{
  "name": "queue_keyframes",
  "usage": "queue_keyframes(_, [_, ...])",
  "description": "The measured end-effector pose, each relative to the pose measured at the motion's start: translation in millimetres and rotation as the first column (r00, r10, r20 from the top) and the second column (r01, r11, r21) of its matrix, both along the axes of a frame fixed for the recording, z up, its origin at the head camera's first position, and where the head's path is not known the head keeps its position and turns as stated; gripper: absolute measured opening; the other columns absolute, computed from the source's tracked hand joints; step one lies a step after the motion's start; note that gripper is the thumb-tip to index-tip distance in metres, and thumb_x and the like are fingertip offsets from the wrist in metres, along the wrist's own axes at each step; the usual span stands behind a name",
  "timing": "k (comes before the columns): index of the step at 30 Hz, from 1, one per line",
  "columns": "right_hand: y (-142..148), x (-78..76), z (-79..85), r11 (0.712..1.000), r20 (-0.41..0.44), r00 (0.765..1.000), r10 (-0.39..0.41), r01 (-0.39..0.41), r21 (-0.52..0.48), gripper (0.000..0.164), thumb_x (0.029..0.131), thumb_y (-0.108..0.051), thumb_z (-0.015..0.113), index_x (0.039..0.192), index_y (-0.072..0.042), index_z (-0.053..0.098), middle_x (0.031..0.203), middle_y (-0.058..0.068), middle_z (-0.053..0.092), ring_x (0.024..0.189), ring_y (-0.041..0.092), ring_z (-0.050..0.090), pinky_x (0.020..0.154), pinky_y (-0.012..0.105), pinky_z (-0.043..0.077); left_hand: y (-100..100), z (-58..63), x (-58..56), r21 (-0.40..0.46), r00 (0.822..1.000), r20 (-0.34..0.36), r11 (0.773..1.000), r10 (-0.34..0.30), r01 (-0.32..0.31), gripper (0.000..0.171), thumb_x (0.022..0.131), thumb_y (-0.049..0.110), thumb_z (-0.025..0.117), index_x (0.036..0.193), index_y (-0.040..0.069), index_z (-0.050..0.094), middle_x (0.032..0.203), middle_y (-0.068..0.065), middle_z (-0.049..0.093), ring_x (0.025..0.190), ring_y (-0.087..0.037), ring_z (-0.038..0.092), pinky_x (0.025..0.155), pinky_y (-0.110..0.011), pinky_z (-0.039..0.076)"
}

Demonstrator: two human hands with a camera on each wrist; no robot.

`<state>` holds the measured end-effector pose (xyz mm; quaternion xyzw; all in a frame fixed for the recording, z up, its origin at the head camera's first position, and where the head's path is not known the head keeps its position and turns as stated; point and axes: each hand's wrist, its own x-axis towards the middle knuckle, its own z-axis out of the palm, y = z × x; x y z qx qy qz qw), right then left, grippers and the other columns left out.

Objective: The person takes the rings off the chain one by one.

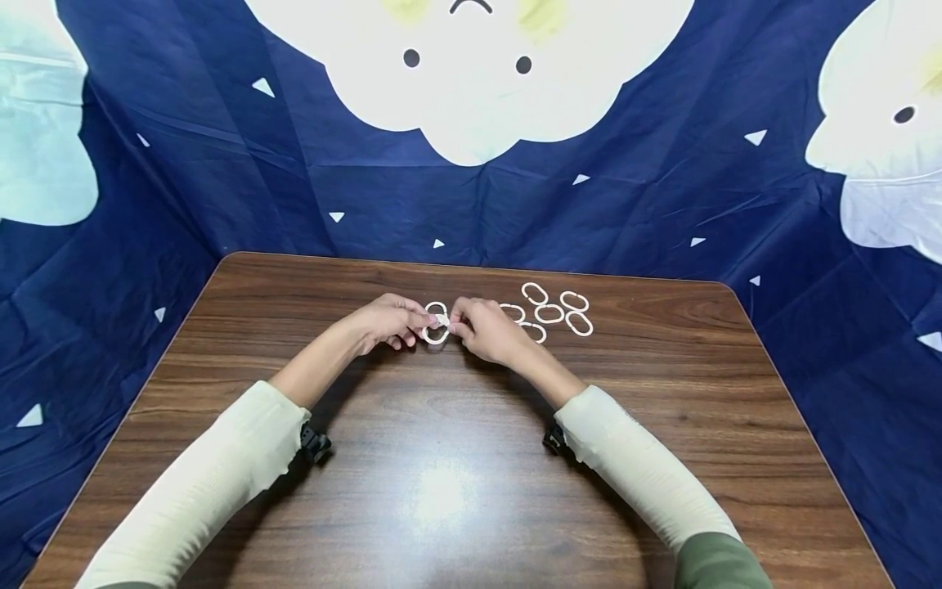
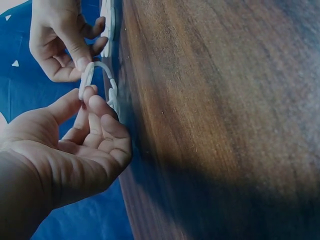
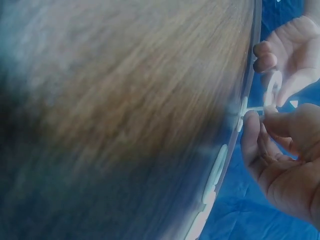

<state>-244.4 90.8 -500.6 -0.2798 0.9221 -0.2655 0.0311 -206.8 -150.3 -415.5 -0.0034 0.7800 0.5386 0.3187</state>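
Both hands meet over the far middle of the table around small white oval plastic links. My left hand (image 1: 390,321) pinches a white link (image 2: 86,82) between thumb and fingertips. At the other end of that link, my right hand (image 1: 486,329) grips it with thumb and forefinger. A second link (image 2: 103,67) hooks onto the held one in the left wrist view and leads down to more white links by the tabletop. From the head view, white loops (image 1: 436,338) show between the hands, partly covered by fingertips.
Several loose white links (image 1: 549,314) lie on the wooden table (image 1: 441,425) just right of my right hand. The table's far edge runs close beyond the hands. Behind it hangs a blue cloth (image 1: 471,204) with white clouds.
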Motion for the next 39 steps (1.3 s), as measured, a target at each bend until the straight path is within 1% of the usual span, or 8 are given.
queue_keyframes(5, [-5.3, 30.7, 47.8, 1.000, 0.055, 0.998, -0.029, 0.029, 0.001, 0.014, 0.113, -0.027, 0.070, 0.112, -0.013, 0.070, 0.100, 0.003, 0.076, 0.094, 0.019, 0.070, 0.089, 0.042, 0.061, 1.1, -2.2, -0.2, 0.018, 1.000, -0.002, 1.000, 0.017, -0.016, 0.024, 0.112, 0.023, 0.072, 0.120, 0.001, 0.074, 0.085, 0.006, 0.073, 0.070, -0.008, 0.063, 0.062, -0.022, 0.049])
queue_keyframes(7, [-7.6, 45.5, 68.0, 0.999, 0.081, 0.996, -0.044, 0.044, 0.003, 0.012, 0.114, -0.023, 0.068, 0.111, -0.011, 0.069, 0.093, 0.003, 0.078, 0.086, 0.019, 0.072, 0.085, 0.042, 0.061, 1.4, -3.4, 0.1, 0.026, 1.000, -0.005, 0.999, 0.029, -0.029, 0.020, 0.112, 0.023, 0.071, 0.115, 0.003, 0.074, 0.084, 0.005, 0.072, 0.069, -0.008, 0.063, 0.061, -0.022, 0.049])
queue_keyframes(8, [-7.9, 48.3, 71.4, 0.999, 0.092, 0.994, -0.051, 0.051, -0.003, 0.012, 0.115, -0.022, 0.067, 0.111, -0.011, 0.068, 0.090, 0.002, 0.078, 0.083, 0.017, 0.072, 0.083, 0.039, 0.060, 1.7, -4.0, 0.2, 0.031, 0.999, -0.008, 0.999, 0.033, -0.033, 0.019, 0.113, 0.023, 0.071, 0.113, 0.004, 0.074, 0.084, 0.005, 0.072, 0.069, -0.008, 0.063, 0.061, -0.022, 0.049])
queue_keyframes(13, [-9.4, 52.6, 75.5, 0.994, 0.152, 0.985, -0.084, 0.094, -0.060, 0.012, 0.116, -0.020, 0.065, 0.109, -0.010, 0.068, 0.092, 0.003, 0.083, 0.070, 0.008, 0.071, 0.071, 0.027, 0.060, 3.6, -7.3, 1.3, 0.058, 0.998, -0.026, 0.997, 0.055, -0.054, 0.020, 0.114, 0.021, 0.069, 0.112, 0.001, 0.072, 0.084, 0.005, 0.072, 0.070, -0.008, 0.063, 0.063, -0.022, 0.051])
queue_keyframes(17, [-9.6, 52.0, 74.7, 0.989, 0.191, 0.978, -0.088, 0.109, -0.102, 0.012, 0.115, -0.019, 0.067, 0.110, -0.008, 0.068, 0.100, 0.008, 0.085, 0.067, 0.010, 0.073, 0.064, 0.025, 0.060, 6.2, -9.1, 2.7, 0.065, 0.996, -0.041, 0.995, 0.074, -0.071, 0.021, 0.113, 0.019, 0.069, 0.116, -0.002, 0.071, 0.082, 0.006, 0.074, 0.070, -0.008, 0.063, 0.064, -0.023, 0.052])
queue_keyframes(23, [-10.0, 50.5, 71.8, 0.977, 0.264, 0.959, -0.101, 0.145, -0.154, 0.011, 0.115, -0.015, 0.066, 0.110, -0.005, 0.067, 0.097, 0.011, 0.083, 0.074, 0.016, 0.079, 0.066, 0.025, 0.064, 10.5, -11.0, 3.8, 0.084, 0.992, -0.050, 0.991, 0.112, -0.108, 0.020, 0.111, 0.017, 0.073, 0.115, -0.003, 0.072, 0.077, 0.007, 0.074, 0.067, -0.007, 0.064, 0.063, -0.023, 0.052])
queue_keyframes(31, [-10.6, 50.6, 72.3, 0.959, 0.336, 0.934, -0.121, 0.197, -0.202, 0.011, 0.114, -0.013, 0.067, 0.108, -0.004, 0.066, 0.096, 0.012, 0.079, 0.075, 0.014, 0.078, 0.069, 0.026, 0.066, 9.9, -11.9, 4.5, 0.053, 0.987, -0.078, 0.989, 0.142, -0.138, 0.023, 0.107, 0.018, 0.078, 0.115, -0.003, 0.074, 0.075, 0.007, 0.076, 0.065, -0.007, 0.063, 0.061, -0.022, 0.051])
queue_keyframes(39, [-11.8, 50.3, 72.6, 0.956, 0.335, 0.933, -0.130, 0.207, -0.208, 0.009, 0.114, -0.012, 0.068, 0.110, -0.004, 0.067, 0.097, 0.012, 0.079, 0.079, 0.016, 0.081, 0.072, 0.024, 0.066, 10.7, -11.6, 4.4, 0.021, 0.982, -0.105, 0.988, 0.157, -0.156, 0.025, 0.106, 0.019, 0.081, 0.115, -0.004, 0.076, 0.074, 0.007, 0.076, 0.065, -0.008, 0.063, 0.061, -0.022, 0.051])
